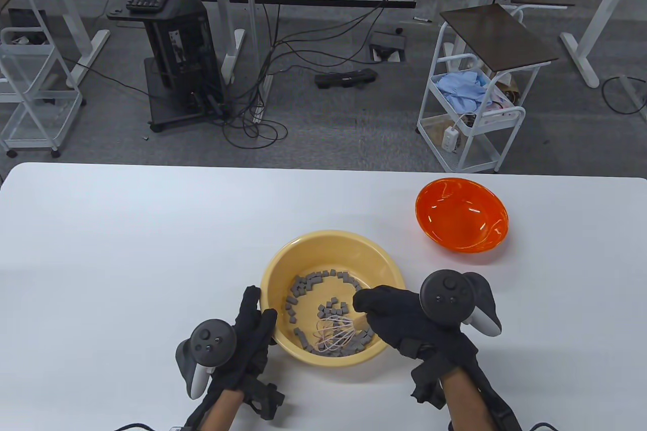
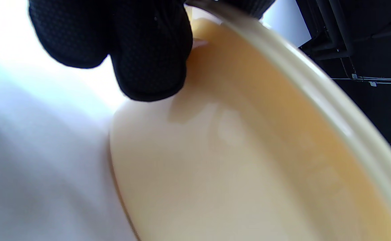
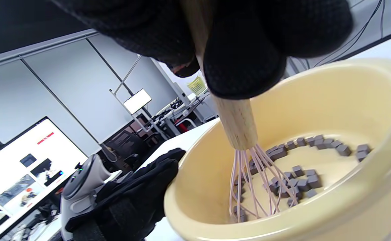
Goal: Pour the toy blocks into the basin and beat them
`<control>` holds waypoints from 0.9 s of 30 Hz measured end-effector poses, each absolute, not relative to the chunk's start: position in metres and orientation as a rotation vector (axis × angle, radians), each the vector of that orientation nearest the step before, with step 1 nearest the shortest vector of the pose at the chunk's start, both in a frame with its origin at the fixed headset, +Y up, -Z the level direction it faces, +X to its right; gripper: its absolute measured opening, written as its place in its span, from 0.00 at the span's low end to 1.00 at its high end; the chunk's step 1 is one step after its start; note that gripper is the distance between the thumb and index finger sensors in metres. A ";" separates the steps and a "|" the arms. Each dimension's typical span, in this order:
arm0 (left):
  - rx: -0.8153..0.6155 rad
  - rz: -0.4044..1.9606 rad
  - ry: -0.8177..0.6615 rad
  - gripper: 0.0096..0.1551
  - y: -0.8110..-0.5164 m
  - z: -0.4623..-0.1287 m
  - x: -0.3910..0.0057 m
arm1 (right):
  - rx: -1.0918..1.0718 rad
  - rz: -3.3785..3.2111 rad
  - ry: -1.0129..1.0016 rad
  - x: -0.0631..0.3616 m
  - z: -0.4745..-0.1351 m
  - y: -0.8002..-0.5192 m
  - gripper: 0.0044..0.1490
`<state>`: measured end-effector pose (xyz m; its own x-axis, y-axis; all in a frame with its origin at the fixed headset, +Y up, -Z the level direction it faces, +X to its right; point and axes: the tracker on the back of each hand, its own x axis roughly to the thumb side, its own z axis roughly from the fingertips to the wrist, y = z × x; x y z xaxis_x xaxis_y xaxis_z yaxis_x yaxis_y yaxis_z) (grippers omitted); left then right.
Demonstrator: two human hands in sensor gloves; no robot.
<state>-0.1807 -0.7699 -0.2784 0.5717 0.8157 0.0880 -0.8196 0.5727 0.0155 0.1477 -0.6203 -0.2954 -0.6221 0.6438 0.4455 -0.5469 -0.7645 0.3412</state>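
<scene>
A cream-yellow basin (image 1: 283,261) stands on the white table, with several small grey toy blocks (image 1: 309,283) scattered over its bottom. My right hand (image 1: 391,317) grips the wooden handle of a pink wire whisk (image 1: 334,336), whose wires sit among the blocks (image 3: 302,180) near the front wall. The whisk (image 3: 249,174) hangs from my fingers in the right wrist view. My left hand (image 1: 252,322) lies with straight fingers against the basin's outer left wall. Its fingertips (image 2: 148,67) touch the basin wall (image 2: 249,150).
An empty orange bowl (image 1: 461,213) sits on the table to the back right of the basin. The white table (image 1: 126,249) spreads wide to the left. Beyond its far edge are carts, cables and desks on the floor.
</scene>
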 end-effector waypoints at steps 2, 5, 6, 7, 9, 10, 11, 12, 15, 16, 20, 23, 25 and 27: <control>0.057 0.960 -0.074 0.38 -0.770 -0.278 -0.181 | 0.703 2.395 0.190 0.151 -0.295 -0.618 0.22; 0.057 0.960 -0.074 0.38 -0.770 -0.278 -0.181 | 0.666 2.457 0.144 0.155 -0.293 -0.614 0.21; 0.057 0.960 -0.074 0.38 -0.770 -0.278 -0.181 | 0.647 2.482 0.124 0.156 -0.292 -0.613 0.21; 0.055 0.961 -0.074 0.38 -0.770 -0.278 -0.181 | 0.634 2.503 0.103 0.157 -0.292 -0.612 0.21; 0.055 0.961 -0.074 0.38 -0.770 -0.278 -0.181 | 0.610 2.533 0.069 0.158 -0.291 -0.611 0.21; 0.055 0.961 -0.074 0.38 -0.770 -0.278 -0.181 | 0.603 2.550 0.048 0.158 -0.291 -0.611 0.21; 0.055 0.961 -0.074 0.38 -0.770 -0.278 -0.181 | 0.590 2.576 0.014 0.158 -0.291 -0.611 0.21; 0.054 0.961 -0.074 0.38 -0.770 -0.278 -0.181 | 0.576 2.600 -0.018 0.157 -0.291 -0.612 0.21; 0.053 0.961 -0.074 0.38 -0.770 -0.278 -0.181 | 0.552 2.640 -0.062 0.155 -0.292 -0.615 0.22; 0.054 0.960 -0.074 0.38 -0.770 -0.278 -0.181 | 0.547 2.651 -0.070 0.154 -0.293 -0.617 0.22; 0.052 0.963 -0.075 0.38 -0.770 -0.278 -0.181 | 0.543 2.657 -0.040 0.149 -0.297 -0.624 0.23; 0.051 0.965 -0.076 0.38 -0.770 -0.278 -0.181 | 0.561 2.618 0.012 0.145 -0.300 -0.630 0.24; 0.051 0.964 -0.076 0.38 -0.770 -0.278 -0.181 | 0.568 2.601 0.042 0.143 -0.302 -0.633 0.24; 0.051 0.964 -0.076 0.38 -0.770 -0.278 -0.181 | 0.587 2.587 0.067 0.140 -0.304 -0.637 0.24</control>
